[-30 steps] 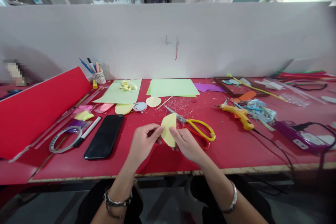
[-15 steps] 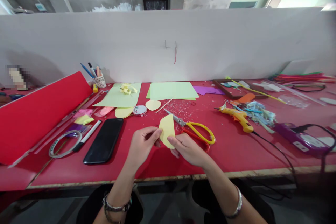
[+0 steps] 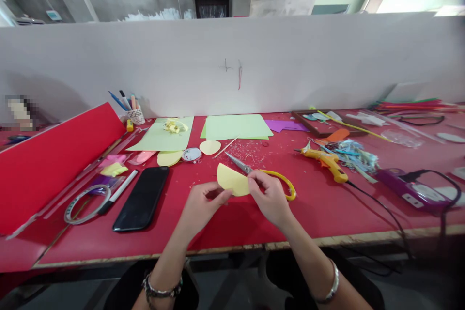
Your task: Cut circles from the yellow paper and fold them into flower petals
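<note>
A pale yellow half-round piece of paper (image 3: 233, 181) is held above the red table between both hands, its straight edge upward. My right hand (image 3: 269, 194) pinches its right end. My left hand (image 3: 205, 203) has thumb and fingers closed at its lower left edge. Behind my right hand lie scissors (image 3: 278, 178) with yellow and red handles, partly covered by that hand, blades pointing up-left. Beyond the paper are a pale yellow oval (image 3: 209, 147), a thin stick (image 3: 225, 147) and a small round clear container (image 3: 191, 155).
A black phone (image 3: 141, 198), marker (image 3: 118, 193) and tape ring (image 3: 87, 204) lie left, beside a red board (image 3: 54, 164). A yellow glue gun (image 3: 329, 162) with a cable and a purple power strip (image 3: 414, 191) are right. Green sheets (image 3: 236, 127) lie behind.
The half-round paper has turned from upright to lying lengthwise, straight edge up. My right hand has moved up to its right end, now covering more of the scissors. The view has shifted slightly.
</note>
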Demonstrator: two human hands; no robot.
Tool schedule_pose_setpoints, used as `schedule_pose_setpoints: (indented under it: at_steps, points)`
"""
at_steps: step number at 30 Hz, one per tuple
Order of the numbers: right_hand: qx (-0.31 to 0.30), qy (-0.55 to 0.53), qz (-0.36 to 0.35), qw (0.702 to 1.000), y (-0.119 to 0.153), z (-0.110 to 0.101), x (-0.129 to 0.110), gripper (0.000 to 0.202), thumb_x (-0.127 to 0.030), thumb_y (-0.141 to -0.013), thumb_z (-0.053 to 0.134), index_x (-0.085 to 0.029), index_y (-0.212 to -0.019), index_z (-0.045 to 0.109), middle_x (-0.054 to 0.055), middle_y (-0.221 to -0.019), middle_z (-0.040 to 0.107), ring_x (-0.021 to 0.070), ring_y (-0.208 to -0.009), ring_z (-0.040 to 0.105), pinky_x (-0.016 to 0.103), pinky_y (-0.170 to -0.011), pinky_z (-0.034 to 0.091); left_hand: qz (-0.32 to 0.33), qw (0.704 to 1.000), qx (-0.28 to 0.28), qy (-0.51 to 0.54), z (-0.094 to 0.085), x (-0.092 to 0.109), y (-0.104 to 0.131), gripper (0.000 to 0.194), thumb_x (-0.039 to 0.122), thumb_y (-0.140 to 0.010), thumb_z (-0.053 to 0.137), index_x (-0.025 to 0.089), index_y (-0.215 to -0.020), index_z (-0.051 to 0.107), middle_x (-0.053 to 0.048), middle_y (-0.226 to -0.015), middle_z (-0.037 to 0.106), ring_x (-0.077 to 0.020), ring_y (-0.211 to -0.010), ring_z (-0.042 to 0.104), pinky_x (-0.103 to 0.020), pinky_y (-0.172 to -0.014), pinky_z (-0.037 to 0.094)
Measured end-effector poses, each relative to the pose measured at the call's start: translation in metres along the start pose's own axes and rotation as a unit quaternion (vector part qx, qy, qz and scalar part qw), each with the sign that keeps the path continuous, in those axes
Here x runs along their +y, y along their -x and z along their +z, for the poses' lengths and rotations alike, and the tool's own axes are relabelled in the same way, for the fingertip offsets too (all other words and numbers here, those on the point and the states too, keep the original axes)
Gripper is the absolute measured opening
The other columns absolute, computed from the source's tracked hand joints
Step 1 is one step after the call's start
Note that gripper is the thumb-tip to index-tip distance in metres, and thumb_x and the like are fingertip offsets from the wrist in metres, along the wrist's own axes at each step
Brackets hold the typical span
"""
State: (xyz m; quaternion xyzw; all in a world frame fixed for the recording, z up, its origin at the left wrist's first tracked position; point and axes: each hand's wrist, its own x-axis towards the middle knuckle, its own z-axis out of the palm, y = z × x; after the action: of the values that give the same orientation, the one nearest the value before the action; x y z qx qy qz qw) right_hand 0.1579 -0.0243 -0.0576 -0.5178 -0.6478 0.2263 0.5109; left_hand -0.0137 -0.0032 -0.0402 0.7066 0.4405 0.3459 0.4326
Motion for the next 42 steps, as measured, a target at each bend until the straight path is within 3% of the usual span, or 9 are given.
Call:
schedule_pose_setpoints:
  at_steps: [4, 12, 16, 19, 23, 31, 37, 40, 42]
  points:
    - [-0.028, 0.066, -0.065, 0.995, 0.001, -0.007, 0.001, 0.015, -0.012, -0.071, 0.046, -0.021, -0.058, 0.044, -0.005, -0.049, 0.04, 0.0106, -0.044, 0.038, 0.022, -0.045, 0.028, 0.007, 1.0, 0.018, 0.02, -0.002, 0.0, 0.001, 0.029, 0.039, -0.078, 0.058, 0.014, -0.09, 0.066, -0.003, -0.075, 0.068, -0.0146, -0.067, 0.058, -0.023, -0.061, 0.044]
    - [-0.009, 0.178, -0.183, 0.967, 0.0, -0.012, 0.004, 0.017, -0.01, -0.072, 0.045, -0.02, -0.059, 0.048, -0.002, -0.052, 0.045, 0.0142, -0.05, 0.041, 0.026, -0.052, 0.031, 0.09, 0.988, 0.006, -0.124, 0.0, 0.003, 0.005, 0.023, 0.035, -0.084, 0.054, 0.017, -0.075, 0.064, -0.001, -0.071, 0.066, -0.0129, -0.065, 0.057, -0.021, -0.059, 0.041]
    - [-0.015, 0.223, -0.235, 0.946, 0.002, -0.004, -0.006, 0.013, -0.014, -0.076, 0.048, -0.019, -0.067, 0.055, 0.005, -0.069, 0.059, 0.0191, -0.066, 0.049, 0.031, -0.065, 0.037, 0.159, 0.964, 0.045, -0.206, 0.003, 0.0, 0.006, 0.016, 0.028, -0.086, 0.053, 0.017, -0.076, 0.06, -0.001, -0.071, 0.065, -0.0122, -0.065, 0.058, -0.021, -0.06, 0.04]
    - [0.002, 0.279, -0.269, 0.922, 0.004, 0.003, -0.012, 0.016, -0.015, -0.078, 0.048, -0.019, -0.066, 0.057, 0.004, -0.069, 0.061, 0.0185, -0.068, 0.05, 0.035, -0.078, 0.039, 0.189, 0.952, 0.047, -0.236, 0.004, -0.001, 0.007, 0.014, 0.025, -0.086, 0.052, 0.018, -0.075, 0.058, 0.0, -0.07, 0.063, -0.0114, -0.064, 0.057, -0.02, -0.058, 0.039]
    - [0.024, 0.301, -0.266, 0.915, 0.004, 0.003, -0.012, 0.017, -0.014, -0.077, 0.049, -0.019, -0.063, 0.056, 0.0, -0.061, 0.06, 0.0161, -0.063, 0.051, 0.039, -0.093, 0.033, 0.223, 0.938, 0.022, -0.265, 0.002, -0.002, 0.008, 0.019, 0.025, -0.087, 0.051, 0.018, -0.071, 0.055, 0.002, -0.066, 0.059, -0.0107, -0.062, 0.054, -0.02, -0.058, 0.038]
    - [0.027, 0.287, -0.268, 0.919, -0.002, -0.007, -0.013, 0.02, -0.011, -0.075, 0.048, -0.019, -0.058, 0.054, -0.003, -0.053, 0.056, 0.0126, -0.053, 0.049, 0.034, -0.088, 0.036, 0.206, 0.953, 0.006, -0.223, -0.005, 0.002, 0.007, 0.021, 0.03, -0.089, 0.049, 0.018, -0.074, 0.057, 0.002, -0.068, 0.06, -0.0097, -0.062, 0.054, -0.018, -0.059, 0.039]
    - [0.048, 0.295, -0.236, 0.924, -0.007, -0.021, -0.003, 0.021, -0.008, -0.075, 0.049, -0.019, -0.058, 0.053, -0.002, -0.055, 0.059, 0.013, -0.054, 0.052, 0.034, -0.086, 0.038, 0.187, 0.954, 0.026, -0.234, -0.028, 0.002, 0.009, 0.021, 0.031, -0.089, 0.048, 0.018, -0.076, 0.057, 0.001, -0.071, 0.062, -0.0101, -0.066, 0.056, -0.018, -0.062, 0.04]
    - [0.087, 0.254, -0.212, 0.94, -0.008, -0.024, -0.003, 0.018, -0.009, -0.078, 0.05, -0.019, -0.065, 0.057, -0.001, -0.059, 0.062, 0.0145, -0.057, 0.055, 0.035, -0.084, 0.039, 0.192, 0.944, 0.028, -0.267, -0.037, 0.0, 0.01, 0.019, 0.029, -0.089, 0.049, 0.018, -0.077, 0.058, 0.001, -0.072, 0.063, -0.0107, -0.069, 0.058, -0.019, -0.064, 0.04]
    - [0.047, 0.206, -0.203, 0.956, -0.007, -0.022, -0.008, 0.01, -0.014, -0.081, 0.052, -0.018, -0.078, 0.061, 0.002, -0.069, 0.065, 0.0173, -0.067, 0.059, 0.033, -0.078, 0.042, 0.206, 0.935, 0.01, -0.288, -0.037, 0.0, 0.01, 0.018, 0.028, -0.088, 0.05, 0.018, -0.077, 0.059, 0.001, -0.073, 0.064, -0.0117, -0.07, 0.059, -0.02, -0.065, 0.04]
